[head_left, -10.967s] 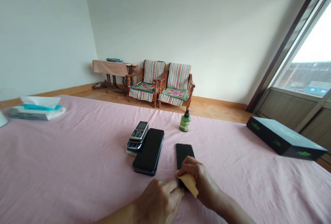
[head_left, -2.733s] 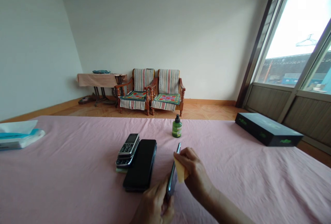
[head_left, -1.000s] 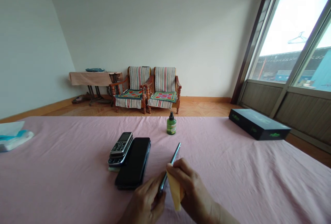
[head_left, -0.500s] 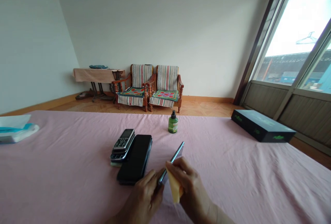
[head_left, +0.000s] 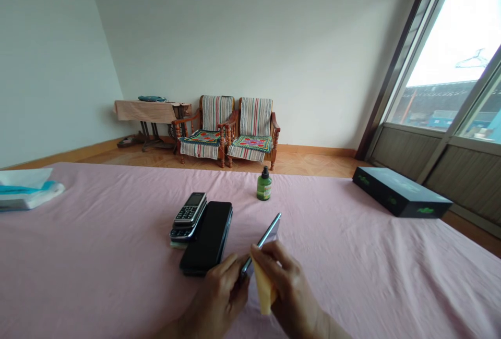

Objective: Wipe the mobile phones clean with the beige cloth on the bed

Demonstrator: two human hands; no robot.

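My left hand (head_left: 219,293) is closed around the lower end of a smartphone (head_left: 270,232), which stands on edge with its thin side toward me. Pinched in my right hand (head_left: 287,281) is a yellow cloth (head_left: 264,289), pressed against the phone's edge; part of it is hidden by my fingers. Left of the phone lies a black smartphone (head_left: 207,237) with what looks like another under it. Beside that, a silver keypad phone (head_left: 191,208) rests on top of another phone (head_left: 182,233). A green spray bottle (head_left: 264,185) stands upright beyond my hands.
A pink cloth (head_left: 117,234) covers the surface. A pack of tissues (head_left: 31,195) lies at the left edge, and a flat black box (head_left: 403,193) sits at the right. Two wooden armchairs (head_left: 252,125) and a covered sewing table (head_left: 148,112) stand by the far wall.
The view has shifted slightly. Both hands keep nearly the same hold, with the yellow cloth's hanging end a little lower. The other things have stayed in place.
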